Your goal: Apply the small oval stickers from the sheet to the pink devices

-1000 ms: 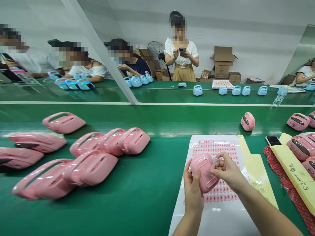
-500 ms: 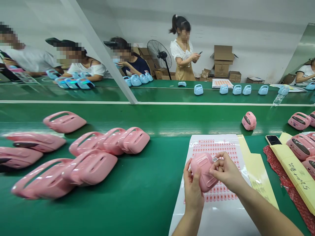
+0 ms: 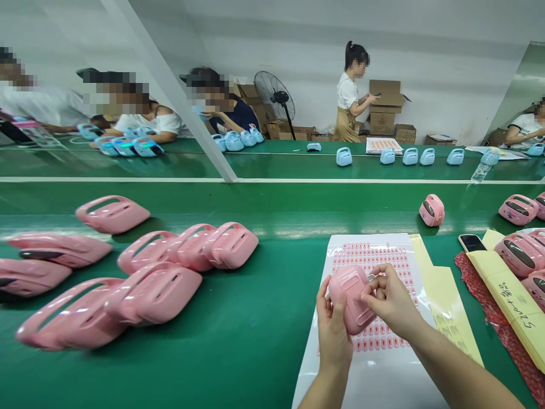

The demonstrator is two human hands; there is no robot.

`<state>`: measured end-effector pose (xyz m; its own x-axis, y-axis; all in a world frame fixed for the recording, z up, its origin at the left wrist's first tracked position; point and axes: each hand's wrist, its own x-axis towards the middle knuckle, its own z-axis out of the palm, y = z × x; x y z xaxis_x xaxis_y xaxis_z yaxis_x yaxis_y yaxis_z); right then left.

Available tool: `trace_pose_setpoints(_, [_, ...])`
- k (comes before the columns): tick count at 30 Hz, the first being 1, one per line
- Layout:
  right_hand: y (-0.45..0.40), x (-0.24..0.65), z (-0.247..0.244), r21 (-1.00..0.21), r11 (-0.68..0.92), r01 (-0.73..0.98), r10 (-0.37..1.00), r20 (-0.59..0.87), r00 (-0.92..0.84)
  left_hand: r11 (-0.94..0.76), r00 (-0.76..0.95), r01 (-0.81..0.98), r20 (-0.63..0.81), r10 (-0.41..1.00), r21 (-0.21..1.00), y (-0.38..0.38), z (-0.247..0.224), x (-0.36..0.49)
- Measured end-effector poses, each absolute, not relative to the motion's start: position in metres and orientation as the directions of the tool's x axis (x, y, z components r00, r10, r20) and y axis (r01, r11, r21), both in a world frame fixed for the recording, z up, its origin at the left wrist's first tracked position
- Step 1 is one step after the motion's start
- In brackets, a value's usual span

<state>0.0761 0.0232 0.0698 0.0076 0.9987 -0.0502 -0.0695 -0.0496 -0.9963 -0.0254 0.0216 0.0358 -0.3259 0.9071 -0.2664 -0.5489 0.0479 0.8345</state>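
Observation:
A pink plastic case (image 3: 351, 284) is held above a white sheet (image 3: 340, 363) printed with rows of small red-and-pink stickers (image 3: 370, 254). My left hand (image 3: 334, 324) grips the case from its left side, thumb on the near face. On the right side of the case, the fingers of my right hand (image 3: 385, 298) are pinched together on a small pale piece (image 3: 370, 278) at its edge. Whether that piece is stuck to the case cannot be made out. Yellow sheets (image 3: 453, 307) lie to the right, partly beneath the white sheet.
Several pink cases (image 3: 162, 292) cover the left of the green table (image 3: 238, 363). At right are a phone (image 3: 472, 243), a yellow packet (image 3: 506, 301), red bubble wrap (image 3: 496, 335) and more pink cases (image 3: 517, 253). Beyond a divider, people sit near blue cases (image 3: 344, 156); one person (image 3: 349, 96) stands.
The standing person has moved to the right and turned sideways. My hands and the held case have hardly moved.

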Motion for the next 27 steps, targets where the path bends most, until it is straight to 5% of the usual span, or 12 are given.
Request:
trace_pose_setpoints(6, [0.023, 0.075, 0.066, -0.999, -0.006, 0.039, 0.999, -0.004, 0.050, 0.043, -0.318, -0.563, -0.264, 0.910, 0.826, 0.021, 0.037, -0.025])
trace_pose_setpoints(10, [0.017, 0.075, 0.059, -0.961, 0.134, 0.243, 0.985, 0.157, 0.078, 0.042, -0.328, -0.563, -0.271, 0.905, 0.825, 0.021, 0.036, -0.025])
trace_pose_setpoints(18, [-0.001, 0.075, 0.035, -0.626, 0.461, 0.628, 0.842, 0.531, -0.089, 0.074, -0.337, -0.581, -0.322, 0.885, 0.811, 0.022, 0.036, -0.028])
trace_pose_setpoints(20, [0.004, 0.077, 0.029, -0.682, 0.394, 0.616, 0.885, 0.462, -0.055, 0.083, -0.317, -0.606, -0.335, 0.887, 0.791, 0.022, 0.035, -0.028])
trace_pose_setpoints(24, [0.018, 0.081, 0.020, -0.941, 0.093, 0.327, 0.993, 0.064, -0.099, 0.162, -0.178, -0.677, -0.373, 0.911, 0.718, 0.019, 0.029, -0.027])
trace_pose_setpoints(27, [0.021, 0.082, 0.016, -0.987, -0.023, 0.156, 0.985, -0.049, -0.163, 0.190, -0.091, -0.637, -0.318, 0.944, 0.747, 0.015, 0.021, -0.028])
